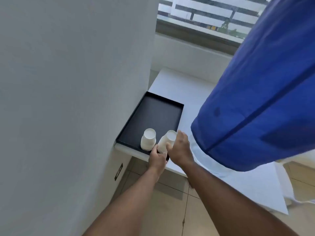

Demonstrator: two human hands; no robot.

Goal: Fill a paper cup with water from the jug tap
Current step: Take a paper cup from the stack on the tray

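Two stacks of white paper cups stand upside down at the near end of a black tray (158,109). The left stack (148,139) stands free. The right stack (166,142) leans toward me, with my left hand (157,158) gripping its lower part and my right hand (180,150) closed around its upper part. A large blue water jug (259,99) fills the right side, resting on a white base (202,157). Its tap is hidden from view.
The tray lies on a white counter (185,89) against a grey wall (76,82) on the left. A window (204,16) runs along the back. Tiled floor (170,201) lies below the counter edge, with a small wall socket (118,171) low down.
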